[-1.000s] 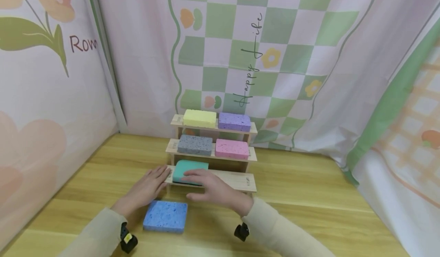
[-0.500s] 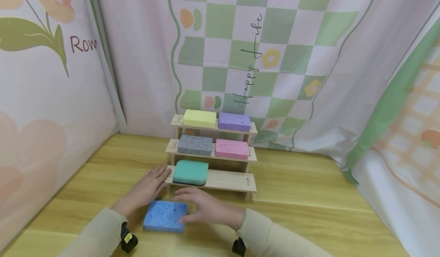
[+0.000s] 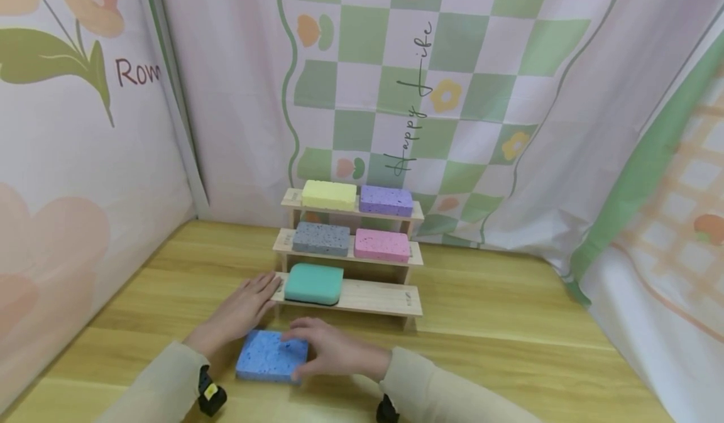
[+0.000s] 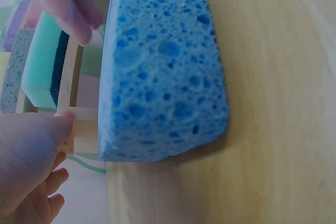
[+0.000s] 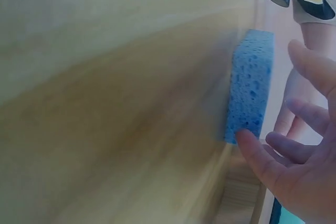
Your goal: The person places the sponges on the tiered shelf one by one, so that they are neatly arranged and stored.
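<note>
A blue sponge (image 3: pixel 270 357) lies flat on the table in front of a three-step wooden rack (image 3: pixel 376 297). Over its right part reaches my right hand (image 3: pixel 334 351), fingers and thumb spread apart; one fingertip overlaps the sponge's near corner in the right wrist view. My left hand (image 3: pixel 243 307) holds the left end of the lowest step, its thumb (image 4: pixel 62 123) at the front corner in the left wrist view. On that step, beside the left fingers, sits a teal sponge (image 3: pixel 314 283) with a dark scouring underside.
A grey sponge (image 3: pixel 321 239) and a pink sponge (image 3: pixel 381 245) sit on the middle step. On the top step are a yellow sponge (image 3: pixel 329 195) and a purple sponge (image 3: pixel 386 200). A checked curtain (image 3: pixel 373 90) hangs behind the wooden table (image 3: pixel 498 335).
My right hand has left the teal sponge and come down toward me, over the blue sponge. The left hand and the rack have stayed in place.
</note>
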{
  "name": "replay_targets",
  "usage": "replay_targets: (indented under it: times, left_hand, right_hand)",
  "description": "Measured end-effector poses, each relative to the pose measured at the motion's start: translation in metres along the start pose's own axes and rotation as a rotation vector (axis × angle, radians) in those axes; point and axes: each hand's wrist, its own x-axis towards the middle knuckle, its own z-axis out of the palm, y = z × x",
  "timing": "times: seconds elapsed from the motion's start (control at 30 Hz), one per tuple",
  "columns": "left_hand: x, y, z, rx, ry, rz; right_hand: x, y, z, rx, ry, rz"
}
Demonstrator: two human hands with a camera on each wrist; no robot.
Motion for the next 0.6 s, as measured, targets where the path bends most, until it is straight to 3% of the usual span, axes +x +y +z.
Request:
replay_targets:
  times: [0.27,0.6]
  left_hand:
    - [0.0001,0.002,-0.0022,-0.004,-0.016,-0.007]
    - [0.0004,0.0011,-0.0014,0.004,0.001,0.001]
  right_hand:
    - [0.0018,0.0001,0.0049,-0.056,-0.043,0.021]
    - [0.0016,-0.0014,0.0054,-0.107,-0.029,-0.032]
